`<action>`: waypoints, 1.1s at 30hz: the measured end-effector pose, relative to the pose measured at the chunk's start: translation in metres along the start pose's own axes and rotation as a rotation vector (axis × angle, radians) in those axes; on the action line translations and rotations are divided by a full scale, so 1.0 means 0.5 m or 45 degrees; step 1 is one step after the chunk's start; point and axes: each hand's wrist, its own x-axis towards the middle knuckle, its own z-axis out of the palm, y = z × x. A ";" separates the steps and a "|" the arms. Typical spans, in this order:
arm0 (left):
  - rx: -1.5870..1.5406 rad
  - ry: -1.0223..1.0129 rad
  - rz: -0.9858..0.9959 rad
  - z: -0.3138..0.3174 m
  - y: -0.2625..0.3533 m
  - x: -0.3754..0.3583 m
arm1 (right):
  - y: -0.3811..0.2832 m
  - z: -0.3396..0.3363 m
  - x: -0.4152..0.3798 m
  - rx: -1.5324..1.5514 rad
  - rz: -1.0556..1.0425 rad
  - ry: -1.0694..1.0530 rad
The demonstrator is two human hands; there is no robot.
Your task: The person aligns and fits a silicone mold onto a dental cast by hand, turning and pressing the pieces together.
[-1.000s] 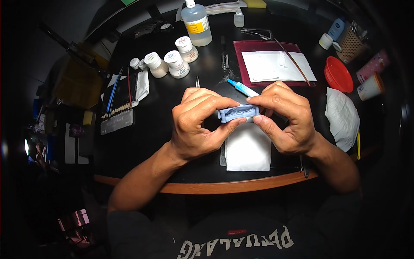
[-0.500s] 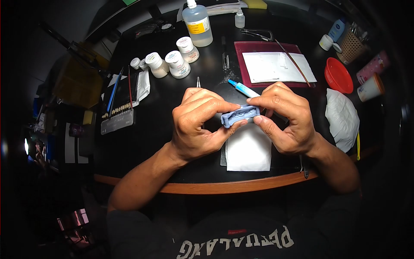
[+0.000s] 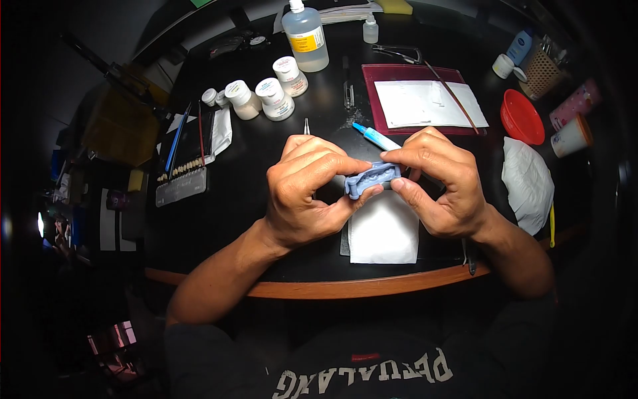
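Note:
A blue-grey dental impression point(image 3: 373, 178) with tooth-shaped hollows is held over the desk between my two hands. My left hand point(image 3: 307, 183) pinches its left end between thumb and index finger. On the other end, the thumb and fingertips of my right hand point(image 3: 444, 179) close on the rim. Just behind the right fingers shows a blue syringe-like tube point(image 3: 375, 136); whether that hand holds it is hidden. Metal tweezer tips point(image 3: 306, 126) stick up beyond my left knuckles, their lower part covered. Below the impression lies a folded white tissue point(image 3: 383, 233).
Several powder jars point(image 3: 275, 100) and a large liquid bottle point(image 3: 306, 40) stand at the back left. A tooth shade guide point(image 3: 182, 186) lies left. Behind are a maroon tray point(image 3: 369, 86) and white paper point(image 3: 425, 106). A red bowl point(image 3: 520, 116) and crumpled tissue point(image 3: 528, 183) sit right.
The impression has turned and tilted slightly between my fingers, its left end shifting a little rightward. Both hands stay almost where they were.

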 end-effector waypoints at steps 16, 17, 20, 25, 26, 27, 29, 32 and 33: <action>0.016 -0.010 0.005 0.001 -0.003 0.001 | 0.000 0.001 0.000 0.005 -0.016 0.025; 0.018 -0.012 0.006 0.001 -0.003 0.002 | 0.000 0.001 0.000 0.005 -0.010 0.023; 0.021 -0.014 0.004 0.001 -0.003 0.002 | -0.002 0.001 -0.001 0.010 -0.002 0.023; 0.017 -0.029 -0.012 0.000 -0.005 0.002 | -0.001 0.002 -0.001 0.013 -0.009 0.032; 0.011 -0.034 -0.021 0.001 -0.006 0.000 | -0.001 0.003 -0.003 0.023 -0.002 0.033; 0.006 -0.038 -0.028 0.001 -0.009 -0.001 | -0.001 0.005 -0.004 0.032 0.004 0.033; -0.005 -0.046 -0.036 0.002 -0.010 0.000 | 0.000 0.004 -0.004 0.032 -0.001 0.035; -0.014 -0.055 -0.042 0.001 -0.009 0.001 | 0.001 0.002 -0.001 0.019 -0.018 0.038; -0.014 -0.056 -0.043 0.001 -0.010 0.000 | 0.000 0.003 -0.001 0.023 -0.016 0.040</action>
